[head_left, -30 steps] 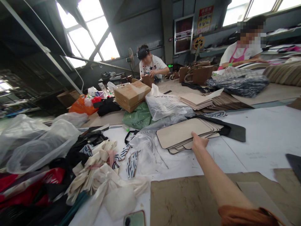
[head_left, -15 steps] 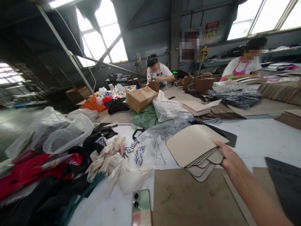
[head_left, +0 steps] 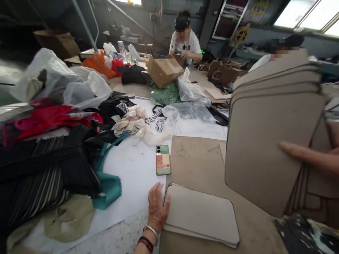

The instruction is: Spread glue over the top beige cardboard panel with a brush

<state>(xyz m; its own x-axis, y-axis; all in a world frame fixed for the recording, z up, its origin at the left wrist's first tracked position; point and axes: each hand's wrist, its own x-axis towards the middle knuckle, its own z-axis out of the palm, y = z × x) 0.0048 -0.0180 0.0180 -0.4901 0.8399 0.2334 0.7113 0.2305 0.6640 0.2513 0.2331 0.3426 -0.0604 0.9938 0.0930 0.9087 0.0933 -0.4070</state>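
Note:
Raised at the right is a fanned bunch of beige boards (head_left: 270,141) with rounded corners and dark edges. My right hand (head_left: 312,158) grips them, one finger stretched across the front board; its other fingers are mostly hidden. Low in the middle, a neat stack of similar boards (head_left: 201,215) lies on a large brown sheet (head_left: 196,158). My left hand (head_left: 157,206), with bracelets at the wrist, rests at the stack's left edge, fingers extended and thumb against it. A phone (head_left: 163,160) in a green case lies just beyond that hand.
Black strips (head_left: 47,162), a teal cloth (head_left: 108,188) and cream fabric scraps (head_left: 129,121) crowd the left. Farther back are clear plastic bags (head_left: 50,77), a cardboard box (head_left: 165,70) and a green bag (head_left: 165,93). Two people (head_left: 185,42) sit across the table.
My right hand has lifted its boards up and to the right, close to the camera. My left hand has come into view beside a stack of boards. The view has tilted down.

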